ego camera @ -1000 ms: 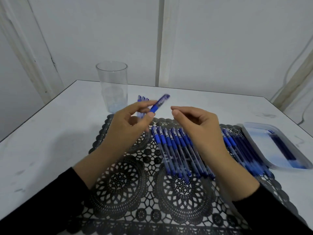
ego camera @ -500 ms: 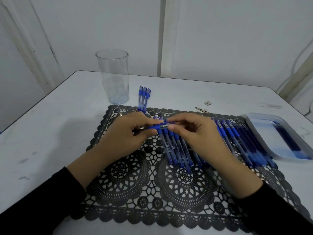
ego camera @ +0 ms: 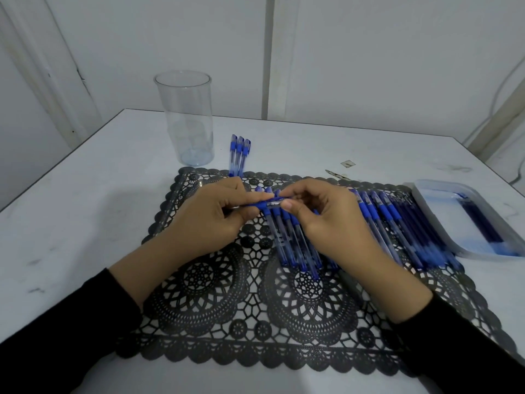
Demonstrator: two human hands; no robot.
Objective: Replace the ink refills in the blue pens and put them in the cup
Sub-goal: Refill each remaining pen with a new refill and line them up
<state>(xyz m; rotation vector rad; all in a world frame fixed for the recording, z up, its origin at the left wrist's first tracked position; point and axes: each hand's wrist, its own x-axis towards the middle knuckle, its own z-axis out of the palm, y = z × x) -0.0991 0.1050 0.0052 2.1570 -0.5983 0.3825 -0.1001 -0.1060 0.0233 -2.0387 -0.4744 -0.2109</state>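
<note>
1. Both hands meet over the middle of the black mat (ego camera: 227, 322), holding one blue pen (ego camera: 265, 204) crosswise.
2. The left hand (ego camera: 210, 220) curls round its tip end; the right hand (ego camera: 321, 220) pinches the barrel.
3. Rows of pens (ego camera: 292, 243) lie on the mat beneath.
4. The clear cup (ego camera: 184, 120) stands upright near the table's (ego camera: 85, 223) far left corner, three pens (ego camera: 239, 155) just beside it.

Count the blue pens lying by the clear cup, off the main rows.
3, side by side just right of the cup: left pen, middle pen, right pen. None looks hidden.
</note>
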